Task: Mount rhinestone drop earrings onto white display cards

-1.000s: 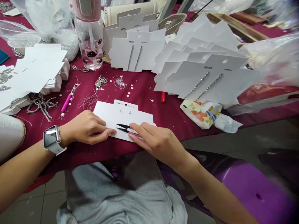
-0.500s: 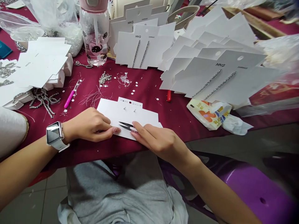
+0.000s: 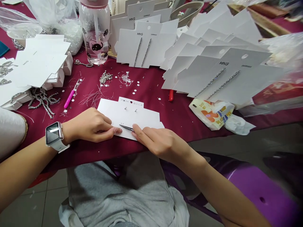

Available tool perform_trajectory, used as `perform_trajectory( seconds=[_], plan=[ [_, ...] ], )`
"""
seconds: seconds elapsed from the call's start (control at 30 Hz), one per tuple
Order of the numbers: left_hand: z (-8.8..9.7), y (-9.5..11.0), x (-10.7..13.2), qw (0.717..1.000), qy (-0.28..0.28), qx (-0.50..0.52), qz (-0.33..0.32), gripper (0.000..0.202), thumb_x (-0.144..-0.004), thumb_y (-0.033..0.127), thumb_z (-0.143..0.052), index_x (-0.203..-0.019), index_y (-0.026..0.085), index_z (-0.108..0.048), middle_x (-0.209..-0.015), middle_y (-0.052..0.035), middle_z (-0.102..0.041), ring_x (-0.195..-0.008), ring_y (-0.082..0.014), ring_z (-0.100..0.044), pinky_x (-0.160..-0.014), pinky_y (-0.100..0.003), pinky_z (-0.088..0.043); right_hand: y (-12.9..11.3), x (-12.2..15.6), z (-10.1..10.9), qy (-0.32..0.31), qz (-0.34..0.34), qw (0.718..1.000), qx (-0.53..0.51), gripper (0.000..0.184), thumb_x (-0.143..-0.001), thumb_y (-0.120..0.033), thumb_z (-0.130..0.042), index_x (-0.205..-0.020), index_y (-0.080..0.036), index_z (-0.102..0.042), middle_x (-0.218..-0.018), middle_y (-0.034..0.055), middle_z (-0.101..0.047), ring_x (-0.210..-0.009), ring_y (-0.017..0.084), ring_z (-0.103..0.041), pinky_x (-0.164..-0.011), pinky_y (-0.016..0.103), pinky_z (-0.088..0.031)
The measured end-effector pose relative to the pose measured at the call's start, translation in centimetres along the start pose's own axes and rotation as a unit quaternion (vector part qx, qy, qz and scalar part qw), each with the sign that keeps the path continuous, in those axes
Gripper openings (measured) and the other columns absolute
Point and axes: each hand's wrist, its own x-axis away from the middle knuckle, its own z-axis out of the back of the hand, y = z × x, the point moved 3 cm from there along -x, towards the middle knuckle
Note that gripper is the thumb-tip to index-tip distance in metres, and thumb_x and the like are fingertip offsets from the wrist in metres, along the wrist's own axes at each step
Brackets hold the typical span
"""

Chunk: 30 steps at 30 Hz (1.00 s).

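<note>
We've got the right hand [image 3: 161, 143] gripping small black-tipped snips [image 3: 126, 127], blades together, lying flat on the white card [image 3: 142, 115] and pointing left. Our left hand [image 3: 93, 127] is curled with its fingertips on the card's near edge, just beside the snip tip; can't tell if it's pinching or only pressing. The card sits at the near edge of the maroon tabletop [image 3: 146, 90], with a pink tool [image 3: 68, 99] off to its left and a tissue pack [image 3: 209, 113] to its right

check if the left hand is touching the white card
Touching. The head view shows the left hand with fingertips flat on the near left edge of the white card, no gap.
</note>
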Motion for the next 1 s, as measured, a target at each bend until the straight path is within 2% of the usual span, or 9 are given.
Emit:
perform_trajectory(
  seconds=[0.13,0.27,0.37,0.43,0.5,0.57,0.67,1.0],
  plan=[
    [0.2,0.1,0.0,0.999,0.028,-0.015,-0.010,0.046,-0.090,0.033,-0.033,-0.061,0.016,-0.063,-0.045,-0.0003,-0.051,-0.040,-0.0060,-0.041,-0.044,-0.022,-0.027,0.6,0.2,0.4,0.027,-0.034,0.999,-0.020,0.021,-0.082,-0.024,-0.056,-0.094,-0.007,-0.060,-0.053,-0.0038,-0.053,-0.042,0.005,-0.042,-0.044,0.023,-0.031],
    [0.6,-0.2,0.3,0.992,0.105,-0.059,0.035,0.048,-0.091,0.034,-0.032,-0.054,0.016,-0.057,-0.044,-0.0003,-0.050,-0.039,-0.0065,-0.042,-0.044,-0.022,-0.029,1.4,1.5,1.6,0.050,-0.095,0.994,-0.008,0.023,-0.079,-0.023,-0.061,-0.094,-0.006,-0.060,-0.055,-0.0028,-0.056,-0.043,0.004,-0.044,-0.047,0.022,-0.034],
    [0.7,-0.1,0.4,0.987,0.134,-0.082,0.039,0.044,-0.091,0.034,-0.031,-0.065,0.016,-0.062,-0.048,-0.0007,-0.056,-0.042,-0.0072,-0.048,-0.046,-0.022,-0.032,1.5,2.6,2.2,0.043,-0.106,0.993,-0.006,0.024,-0.076,-0.021,-0.064,-0.094,-0.005,-0.059,-0.054,-0.0030,-0.056,-0.044,0.004,-0.045,-0.048,0.022,-0.034],
    [0.5,0.5,0.2,0.989,0.114,-0.093,-0.002,0.036,-0.091,0.031,-0.033,-0.084,0.018,-0.066,-0.050,0.0004,-0.059,-0.042,-0.0073,-0.050,-0.046,-0.021,-0.032,1.3,3.1,2.2,0.031,-0.103,0.994,-0.012,0.026,-0.076,-0.021,-0.064,-0.095,-0.005,-0.059,-0.053,-0.0038,-0.055,-0.043,0.004,-0.045,-0.047,0.022,-0.034],
    [0.0,1.1,-0.1,0.991,0.074,-0.108,-0.039,0.033,-0.090,0.032,-0.036,-0.104,0.019,-0.062,-0.049,0.0019,-0.060,-0.042,-0.0074,-0.051,-0.046,-0.021,-0.032,1.0,3.3,2.0,0.026,-0.104,0.994,-0.018,0.027,-0.076,-0.023,-0.064,-0.096,-0.005,-0.059,-0.053,-0.0042,-0.055,-0.043,0.004,-0.045,-0.047,0.022,-0.034],
    [-0.4,1.7,-0.3,0.990,0.035,-0.128,-0.053,0.036,-0.089,0.035,-0.038,-0.116,0.019,-0.057,-0.048,0.0026,-0.060,-0.042,-0.0080,-0.051,-0.045,-0.022,-0.030,0.8,3.4,1.7,0.026,-0.110,0.993,-0.026,0.028,-0.077,-0.024,-0.062,-0.096,-0.005,-0.059,-0.053,-0.0039,-0.055,-0.043,0.004,-0.045,-0.047,0.023,-0.034],
    [-0.8,2.1,-0.5,0.986,0.009,-0.155,-0.056,0.039,-0.088,0.038,-0.038,-0.119,0.020,-0.055,-0.049,0.0029,-0.060,-0.043,-0.0087,-0.052,-0.045,-0.024,-0.028,0.6,3.4,1.3,0.024,-0.120,0.992,-0.040,0.026,-0.080,-0.024,-0.059,-0.096,-0.005,-0.059,-0.055,-0.0026,-0.057,-0.044,0.005,-0.047,-0.047,0.023,-0.034],
    [-0.9,1.9,-0.5,0.988,-0.011,-0.146,-0.049,0.040,-0.090,0.040,-0.036,-0.120,0.021,-0.053,-0.052,0.0015,-0.061,-0.045,-0.0082,-0.052,-0.048,-0.023,-0.029,0.9,3.3,0.9,0.017,-0.125,0.991,-0.043,0.023,-0.082,-0.025,-0.057,-0.095,-0.007,-0.060,-0.057,-0.0017,-0.059,-0.044,0.004,-0.047,-0.046,0.022,-0.032]
  ],
)
